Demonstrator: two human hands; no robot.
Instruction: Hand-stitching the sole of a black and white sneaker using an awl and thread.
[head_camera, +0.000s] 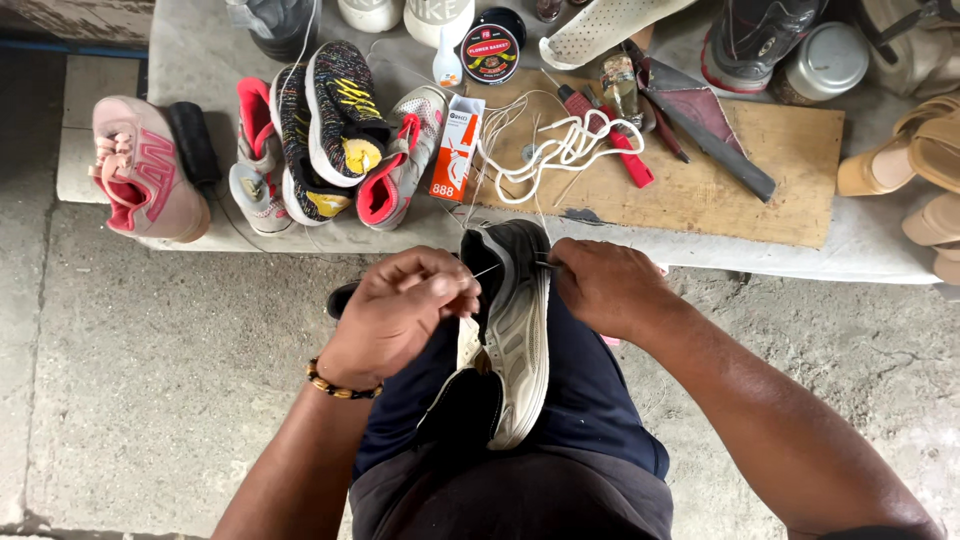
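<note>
- Black-and-grey sneaker (515, 330) sits centre frame, resting sole-side right on the person's lap.
- Left hand (400, 310) is clenched, pinching a thin thread (487, 269) at the shoe's toe end.
- Right hand (605, 285) is closed on the toe rim, apparently gripping a needle; too small to confirm.
- Handling, my read: light shoe, soft upper, stiff rubber sole; best held by the sole edge.
- Count: one shoe in hand, one pink sneaker (145, 165) upper left, one white lace (560, 150) on one wooden board (760, 170).

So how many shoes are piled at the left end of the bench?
5, maybe more hidden: pink sneaker far left, small grey-pink one, two dark multicoloured ones leaning together, grey-red one on the right.
</note>
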